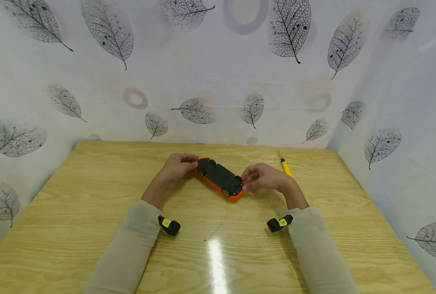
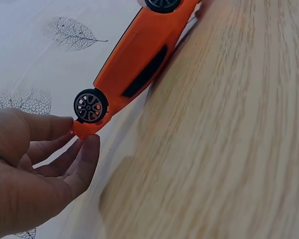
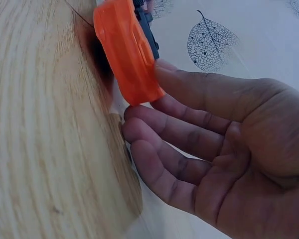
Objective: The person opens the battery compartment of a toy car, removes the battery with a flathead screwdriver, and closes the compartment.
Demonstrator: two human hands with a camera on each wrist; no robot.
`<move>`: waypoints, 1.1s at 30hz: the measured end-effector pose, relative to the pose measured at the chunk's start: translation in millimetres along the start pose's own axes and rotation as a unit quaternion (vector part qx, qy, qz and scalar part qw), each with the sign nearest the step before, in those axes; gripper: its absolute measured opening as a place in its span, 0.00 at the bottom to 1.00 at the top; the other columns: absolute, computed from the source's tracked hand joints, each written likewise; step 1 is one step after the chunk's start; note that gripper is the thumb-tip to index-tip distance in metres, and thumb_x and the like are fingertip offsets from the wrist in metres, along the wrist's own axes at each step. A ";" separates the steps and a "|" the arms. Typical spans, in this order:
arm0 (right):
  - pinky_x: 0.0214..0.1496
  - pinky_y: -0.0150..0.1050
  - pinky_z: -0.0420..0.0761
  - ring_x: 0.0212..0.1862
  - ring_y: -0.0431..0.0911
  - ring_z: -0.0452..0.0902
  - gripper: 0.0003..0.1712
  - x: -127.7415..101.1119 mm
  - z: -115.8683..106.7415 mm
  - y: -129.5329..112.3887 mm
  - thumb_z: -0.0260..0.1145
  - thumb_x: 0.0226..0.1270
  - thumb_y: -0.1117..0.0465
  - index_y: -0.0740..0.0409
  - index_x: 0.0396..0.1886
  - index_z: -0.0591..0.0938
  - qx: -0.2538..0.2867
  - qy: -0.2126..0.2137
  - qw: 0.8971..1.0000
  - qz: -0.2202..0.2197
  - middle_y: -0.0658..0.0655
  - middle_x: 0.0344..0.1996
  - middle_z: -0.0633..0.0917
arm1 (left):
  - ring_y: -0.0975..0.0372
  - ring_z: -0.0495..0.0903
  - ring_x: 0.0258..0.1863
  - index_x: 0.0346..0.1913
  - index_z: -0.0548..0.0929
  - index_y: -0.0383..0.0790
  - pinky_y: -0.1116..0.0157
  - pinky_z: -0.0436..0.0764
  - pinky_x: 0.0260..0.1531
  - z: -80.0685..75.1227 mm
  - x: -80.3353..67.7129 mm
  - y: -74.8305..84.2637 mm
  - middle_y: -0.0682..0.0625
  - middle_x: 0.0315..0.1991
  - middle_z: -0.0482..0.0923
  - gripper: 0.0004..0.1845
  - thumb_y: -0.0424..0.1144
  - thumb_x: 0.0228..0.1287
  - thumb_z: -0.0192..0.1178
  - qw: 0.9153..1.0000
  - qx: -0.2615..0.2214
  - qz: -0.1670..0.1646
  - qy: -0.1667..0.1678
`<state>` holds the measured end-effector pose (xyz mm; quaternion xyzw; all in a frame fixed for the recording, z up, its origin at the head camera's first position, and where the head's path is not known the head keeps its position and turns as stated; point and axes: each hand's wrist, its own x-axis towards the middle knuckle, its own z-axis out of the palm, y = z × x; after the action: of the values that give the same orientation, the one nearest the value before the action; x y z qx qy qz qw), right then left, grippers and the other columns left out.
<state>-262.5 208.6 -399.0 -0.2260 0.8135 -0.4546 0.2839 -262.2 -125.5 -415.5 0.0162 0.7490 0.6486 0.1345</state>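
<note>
- Left hand (image 1: pixel 175 168): thumb and fingers (image 2: pixel 84 159) lightly pinching one tip of the orange toy car (image 1: pixel 219 178). In the left wrist view the end just past a grey spoked wheel (image 2: pixel 90 105) sits between thumb and forefinger. The fingers are only gently curled, not a hard clamp.
- Right hand (image 1: pixel 263 178): same deal at the opposite tip. The right wrist view shows the thumb over the car's rounded orange end (image 3: pixel 129 55) and the fingertips (image 3: pixel 139 112) under it, the other fingers loosely bent and spread below. It has hold of the car, barely closed around it.
- The car is flipped belly-up, so the black underside and wheels face the head camera. It's about mid-surface, lying on or just above the wood; I can't tell which for sure.
- The bit that matters: the car's long axis runs on a diagonal, far-left to near-right, straight between the two hands. Each hand has one end, so neither is nearer; both are touching.
- Yellow-handled screwdriver (image 1: pixel 285 165) lies on the wooden surface (image 1: pixel 93 212) just behind the right hand, so that hand is clearly closer to it, and the left is well apart from it.
- Leaf-print cloth (image 1: pixel 218 73) hangs around the back and sides.
</note>
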 end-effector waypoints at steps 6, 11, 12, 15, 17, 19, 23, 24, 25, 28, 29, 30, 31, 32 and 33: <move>0.45 0.41 0.86 0.41 0.52 0.84 0.14 -1.4 1.9 -4.6 0.72 0.66 0.68 0.67 0.50 0.82 -0.011 -0.021 1.000 -0.010 0.61 0.39 0.88 | 0.50 0.79 0.60 0.67 0.76 0.30 0.63 0.85 0.54 2.2 0.3 -0.5 0.36 0.66 0.74 0.20 0.29 0.76 0.58 1.000 -0.010 0.009 0.002; 0.46 0.41 0.85 0.42 0.51 0.84 0.15 -1.9 2.0 -3.4 0.72 0.66 0.68 0.68 0.50 0.82 -0.012 -0.026 1.000 -0.014 0.60 0.40 0.88 | 0.49 0.78 0.61 0.67 0.76 0.30 0.62 0.85 0.55 3.8 0.8 -0.8 0.36 0.66 0.74 0.20 0.29 0.76 0.58 1.000 -0.020 0.004 0.003; 0.46 0.41 0.85 0.42 0.51 0.84 0.15 -1.9 2.0 -3.3 0.72 0.66 0.67 0.68 0.51 0.82 -0.013 -0.026 0.999 -0.015 0.61 0.40 0.88 | 0.48 0.78 0.62 0.68 0.76 0.30 0.62 0.84 0.55 4.1 0.6 -0.7 0.36 0.66 0.73 0.21 0.29 0.76 0.58 1.000 -0.019 0.004 0.003; 0.47 0.41 0.85 0.45 0.51 0.84 0.18 -1.4 1.8 -3.1 0.74 0.66 0.65 0.67 0.53 0.82 -0.024 -0.023 0.999 -0.022 0.60 0.43 0.87 | 0.48 0.77 0.63 0.68 0.76 0.30 0.60 0.83 0.57 4.7 -0.4 0.3 0.36 0.67 0.73 0.21 0.30 0.76 0.59 1.000 -0.018 0.000 0.001; 0.49 0.42 0.86 0.47 0.52 0.83 0.21 -1.1 1.7 -3.3 0.74 0.66 0.63 0.66 0.55 0.81 -0.036 -0.020 0.999 -0.025 0.60 0.45 0.86 | 0.48 0.77 0.64 0.68 0.76 0.31 0.60 0.83 0.58 4.4 -1.3 1.4 0.37 0.68 0.73 0.22 0.31 0.75 0.60 1.000 -0.018 -0.008 0.000; 0.51 0.44 0.86 0.50 0.53 0.83 0.23 -1.1 1.7 -3.8 0.74 0.67 0.62 0.64 0.58 0.80 -0.050 -0.017 0.998 -0.031 0.60 0.49 0.85 | 0.48 0.77 0.64 0.69 0.75 0.32 0.59 0.82 0.59 3.9 -2.2 2.2 0.37 0.68 0.72 0.23 0.31 0.74 0.61 1.000 -0.018 -0.016 -0.004; 0.55 0.47 0.86 0.57 0.57 0.82 0.27 -1.1 2.1 -5.6 0.74 0.67 0.63 0.61 0.64 0.78 -0.056 -0.010 0.998 -0.041 0.62 0.54 0.83 | 0.47 0.77 0.63 0.71 0.73 0.33 0.56 0.83 0.58 1.2 -4.6 4.0 0.36 0.68 0.71 0.26 0.31 0.73 0.63 0.999 -0.016 -0.027 -0.016; 0.57 0.48 0.85 0.58 0.58 0.81 0.28 -0.6 2.2 -5.9 0.74 0.67 0.63 0.60 0.65 0.78 -0.053 -0.009 0.998 -0.045 0.62 0.56 0.82 | 0.47 0.77 0.62 0.72 0.72 0.32 0.55 0.83 0.58 0.4 -5.1 4.4 0.35 0.69 0.71 0.27 0.31 0.73 0.63 0.999 -0.015 -0.027 -0.020; 0.57 0.48 0.85 0.59 0.59 0.81 0.30 -0.3 2.4 -6.5 0.74 0.67 0.62 0.60 0.67 0.77 -0.047 -0.008 0.998 -0.048 0.63 0.57 0.81 | 0.46 0.78 0.61 0.72 0.72 0.32 0.55 0.84 0.57 -0.2 -5.8 5.1 0.35 0.68 0.71 0.27 0.30 0.72 0.63 0.999 -0.015 -0.028 -0.023; 0.60 0.49 0.84 0.61 0.60 0.79 0.33 1.5 3.8 -8.9 0.75 0.66 0.62 0.60 0.69 0.75 -0.038 -0.001 0.997 -0.060 0.63 0.61 0.79 | 0.47 0.81 0.56 0.72 0.71 0.31 0.53 0.85 0.56 -1.8 -6.6 6.7 0.34 0.68 0.70 0.28 0.30 0.72 0.63 0.999 -0.016 -0.029 -0.030; 0.60 0.50 0.84 0.62 0.61 0.78 0.34 2.6 4.6 -9.4 0.75 0.66 0.61 0.61 0.70 0.74 -0.038 0.001 0.997 -0.066 0.63 0.62 0.79 | 0.47 0.82 0.54 0.72 0.71 0.31 0.53 0.85 0.55 -2.3 -6.6 7.1 0.33 0.68 0.70 0.28 0.30 0.72 0.63 0.999 -0.019 -0.031 -0.032; 0.60 0.50 0.84 0.62 0.61 0.78 0.35 3.8 5.6 -9.8 0.76 0.66 0.61 0.60 0.70 0.74 -0.039 0.004 0.997 -0.070 0.63 0.63 0.78 | 0.48 0.83 0.52 0.72 0.71 0.31 0.53 0.85 0.54 -2.5 -6.0 7.2 0.33 0.67 0.70 0.28 0.29 0.72 0.63 0.999 -0.021 -0.032 -0.033; 0.60 0.50 0.84 0.62 0.61 0.78 0.35 4.8 6.7 -10.7 0.76 0.66 0.61 0.60 0.70 0.74 -0.041 0.008 0.996 -0.073 0.62 0.64 0.78 | 0.49 0.84 0.49 0.71 0.71 0.30 0.53 0.86 0.53 -2.7 -5.9 7.5 0.33 0.67 0.71 0.27 0.29 0.72 0.63 0.999 -0.025 -0.033 -0.033; 0.60 0.50 0.84 0.62 0.61 0.78 0.35 6.2 7.8 -11.2 0.76 0.66 0.61 0.60 0.70 0.74 -0.043 0.012 0.996 -0.075 0.62 0.65 0.78 | 0.50 0.85 0.46 0.71 0.71 0.30 0.53 0.86 0.52 -3.1 -5.5 7.3 0.33 0.67 0.71 0.27 0.28 0.72 0.62 0.998 -0.028 -0.034 -0.033; 0.60 0.50 0.84 0.63 0.60 0.77 0.35 7.3 8.9 -11.9 0.76 0.65 0.61 0.59 0.70 0.75 -0.044 0.014 0.996 -0.076 0.61 0.65 0.77 | 0.51 0.85 0.44 0.71 0.71 0.30 0.54 0.87 0.52 -3.3 -5.3 7.3 0.33 0.66 0.71 0.26 0.28 0.72 0.62 0.998 -0.032 -0.036 -0.032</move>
<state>-260.6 192.9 -394.4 -0.2926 0.8173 -0.4416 0.2267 -258.9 -128.5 -407.0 0.0059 0.7233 0.6660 0.1823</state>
